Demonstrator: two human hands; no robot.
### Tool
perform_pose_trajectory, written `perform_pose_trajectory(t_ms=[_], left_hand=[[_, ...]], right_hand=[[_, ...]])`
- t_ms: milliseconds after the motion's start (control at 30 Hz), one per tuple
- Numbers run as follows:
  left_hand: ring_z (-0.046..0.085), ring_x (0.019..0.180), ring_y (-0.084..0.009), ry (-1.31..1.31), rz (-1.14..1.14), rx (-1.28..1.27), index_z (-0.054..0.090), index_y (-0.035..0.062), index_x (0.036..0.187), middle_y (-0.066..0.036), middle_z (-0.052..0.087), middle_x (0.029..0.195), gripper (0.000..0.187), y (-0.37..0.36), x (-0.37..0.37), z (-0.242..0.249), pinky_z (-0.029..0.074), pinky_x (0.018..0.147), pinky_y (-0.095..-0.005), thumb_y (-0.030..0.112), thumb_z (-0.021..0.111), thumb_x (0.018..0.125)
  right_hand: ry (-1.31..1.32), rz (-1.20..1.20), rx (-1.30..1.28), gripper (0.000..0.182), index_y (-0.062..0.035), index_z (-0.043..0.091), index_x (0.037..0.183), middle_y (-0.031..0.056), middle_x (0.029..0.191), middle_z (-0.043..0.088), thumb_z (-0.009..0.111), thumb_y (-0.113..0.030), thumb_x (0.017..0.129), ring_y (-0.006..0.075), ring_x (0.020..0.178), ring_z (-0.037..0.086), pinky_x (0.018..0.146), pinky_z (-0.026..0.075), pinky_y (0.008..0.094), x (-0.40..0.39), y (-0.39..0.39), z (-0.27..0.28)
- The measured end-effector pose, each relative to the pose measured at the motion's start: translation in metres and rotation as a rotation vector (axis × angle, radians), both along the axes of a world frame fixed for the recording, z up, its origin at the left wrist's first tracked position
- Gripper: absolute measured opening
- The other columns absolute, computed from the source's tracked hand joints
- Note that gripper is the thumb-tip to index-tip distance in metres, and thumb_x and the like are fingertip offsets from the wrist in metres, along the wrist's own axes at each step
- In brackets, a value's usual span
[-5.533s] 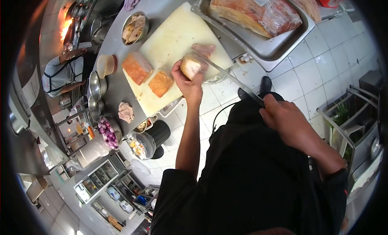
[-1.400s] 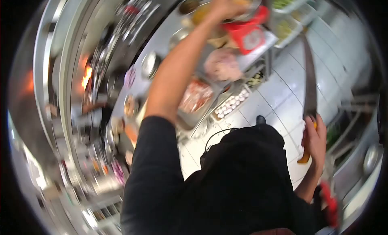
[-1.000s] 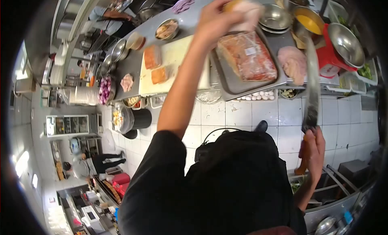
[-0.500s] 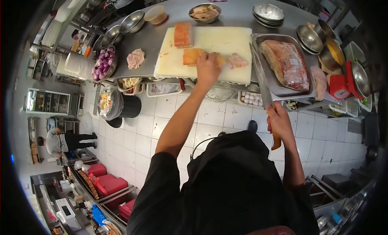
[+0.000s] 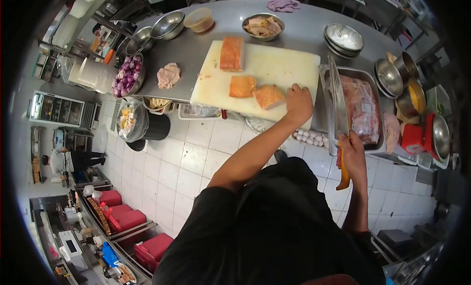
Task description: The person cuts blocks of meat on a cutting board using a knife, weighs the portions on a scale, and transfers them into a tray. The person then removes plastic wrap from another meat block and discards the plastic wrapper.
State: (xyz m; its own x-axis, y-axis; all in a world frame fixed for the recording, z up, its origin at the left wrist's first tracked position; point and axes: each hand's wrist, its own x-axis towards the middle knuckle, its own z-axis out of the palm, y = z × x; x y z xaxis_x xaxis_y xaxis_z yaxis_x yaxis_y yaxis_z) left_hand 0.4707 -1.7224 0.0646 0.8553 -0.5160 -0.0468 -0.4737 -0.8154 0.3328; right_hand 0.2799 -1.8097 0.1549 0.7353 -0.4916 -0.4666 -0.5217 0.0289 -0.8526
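The right hand (image 5: 352, 150) keeps a clenched grip on the yellow handle of a long knife (image 5: 339, 106), blade pointing forward over the metal tray (image 5: 375, 149) with its wrapped slab (image 5: 362, 108). The left arm reaches out, hand (image 5: 299, 106) curled down on the smooth board (image 5: 274, 64); what its grip holds, I cannot tell. Beside it lie blocky, orange-skinned meat pieces (image 5: 269, 96); beyond, a bowl (image 5: 265, 38) on the steel tabletop (image 5: 304, 35).

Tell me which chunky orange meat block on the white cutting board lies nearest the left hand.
The rightmost chunky orange meat block, set askew just beside the left hand; the middle block and upper block lie farther left.
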Motion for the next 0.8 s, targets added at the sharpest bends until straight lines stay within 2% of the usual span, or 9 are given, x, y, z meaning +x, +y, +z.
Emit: perform_pose_trajectory(t_ms=[67, 233, 433, 500, 567, 600, 700, 733, 800], left_hand=[[0.055, 0.094, -0.0410, 0.027, 0.037, -0.236, 0.061, -0.0020, 0.094, -0.026, 0.054, 0.102, 0.028, -0.003, -0.001, -0.005, 0.049, 0.079, -0.0467, 0.000, 0.062, 0.067], [0.056, 0.088, -0.0423, 0.059, 0.071, -0.372, 0.062, 0.0022, 0.089, -0.025, 0.054, 0.097, 0.027, -0.008, 0.028, 0.001, 0.049, 0.079, -0.0465, -0.005, 0.060, 0.063], [0.058, 0.094, -0.0400, -0.401, 0.157, -0.652, 0.066, 0.0026, 0.090, -0.023, 0.057, 0.102, 0.028, -0.003, 0.151, 0.050, 0.048, 0.086, -0.0438, -0.005, 0.062, 0.063], [0.056, 0.100, -0.0413, -0.326, 0.168, -0.591, 0.067, -0.0009, 0.092, -0.028, 0.054, 0.112, 0.029, -0.003, 0.192, 0.064, 0.046, 0.091, -0.0443, -0.003, 0.062, 0.063], [0.058, 0.098, -0.0406, -0.350, 0.102, -0.573, 0.068, 0.0021, 0.094, -0.026, 0.057, 0.108, 0.029, -0.002, 0.229, 0.070, 0.047, 0.089, -0.0437, 0.004, 0.065, 0.065], [0.060, 0.096, -0.0400, -0.371, 0.030, -0.548, 0.069, 0.0051, 0.096, -0.024, 0.060, 0.104, 0.031, 0.003, 0.233, 0.076, 0.049, 0.086, -0.0432, 0.010, 0.068, 0.066], [0.061, 0.095, -0.0378, -0.233, 0.106, -0.318, 0.069, 0.0067, 0.103, -0.023, 0.061, 0.108, 0.039, 0.016, 0.221, 0.105, 0.049, 0.088, -0.0417, 0.022, 0.072, 0.067], [0.052, 0.114, -0.0343, -0.222, 0.182, -0.324, 0.070, 0.0085, 0.105, -0.016, 0.056, 0.123, 0.041, 0.021, 0.240, 0.076, 0.044, 0.095, -0.0422, 0.026, 0.075, 0.068], [0.052, 0.114, -0.0343, -0.206, 0.218, -0.361, 0.069, 0.0071, 0.107, -0.016, 0.056, 0.123, 0.045, 0.048, 0.222, 0.081, 0.044, 0.095, -0.0419, 0.028, 0.076, 0.068]], right_hand=[[-0.027, 0.004, 0.013, 0.022, -0.0055, 0.048, 0.086, 0.0017, 0.057, 0.046, 0.051, -0.025, 0.096, 0.0108, 0.040, 0.043, 0.037, 0.038, 0.0275, 0.013, -0.011, -0.003], [-0.043, 0.079, 0.015, 0.022, -0.0049, 0.049, 0.089, 0.0030, 0.058, 0.046, 0.052, -0.025, 0.096, 0.0111, 0.040, 0.044, 0.037, 0.038, 0.0277, 0.048, -0.033, -0.005], [0.022, 0.157, -0.066, 0.023, -0.0021, 0.048, 0.090, 0.0063, 0.060, 0.050, 0.052, -0.024, 0.094, 0.0141, 0.040, 0.049, 0.039, 0.042, 0.0296, 0.076, -0.037, -0.024], [0.021, 0.250, -0.106, 0.024, 0.0000, 0.050, 0.096, 0.0094, 0.063, 0.054, 0.052, -0.023, 0.093, 0.0143, 0.043, 0.052, 0.039, 0.041, 0.0306, 0.086, -0.035, -0.030], [0.095, 0.270, -0.182, 0.029, 0.0019, 0.052, 0.105, 0.0145, 0.067, 0.058, 0.053, -0.024, 0.093, 0.0233, 0.051, 0.060, 0.047, 0.046, 0.0360, 0.097, -0.015, -0.018], [0.023, 0.346, -0.373, 0.032, 0.0013, 0.051, 0.113, 0.0174, 0.066, 0.059, 0.054, -0.022, 0.091, 0.0348, 0.065, 0.064, 0.061, 0.050, 0.0424, 0.104, -0.016, -0.040], [-0.200, 0.361, -0.524, 0.039, 0.0009, 0.048, 0.121, 0.0246, 0.084, 0.060, 0.056, -0.018, 0.088, 0.0429, 0.082, 0.062, 0.076, 0.049, 0.0464, 0.126, 0.002, -0.061], [-0.197, 0.374, -0.515, 0.039, 0.0009, 0.048, 0.121, 0.0246, 0.084, 0.060, 0.056, -0.018, 0.088, 0.0429, 0.082, 0.062, 0.076, 0.049, 0.0464, 0.133, 0.011, -0.065], [-0.146, 0.426, -0.664, 0.049, 0.0008, 0.043, 0.130, 0.0271, 0.108, 0.052, 0.057, -0.014, 0.086, 0.0429, 0.096, 0.058, 0.085, 0.047, 0.0461, 0.144, 0.026, -0.071]])
